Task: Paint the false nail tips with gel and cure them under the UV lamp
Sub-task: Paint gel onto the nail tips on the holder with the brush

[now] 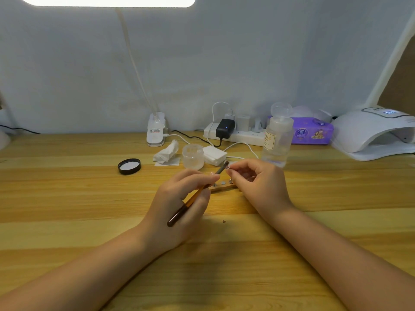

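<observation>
Gripped between the thumb and curled fingers of the left hand (179,198), a slim brush with an amber and dark brown handle (190,202) slanted up toward the right hand (253,182), whose thumb and forefinger pinched a small pale false nail tip (228,169) just at the brush's end. Below the hands, a curved wooden holder strip with round metal studs (224,186) lay on the light wooden desk (67,198). Behind stood a small frosted open jar (193,156), its black lid (129,166) well to the left, a clear pump bottle (278,140), and, far right, a white domed UV lamp (372,133).
</observation>
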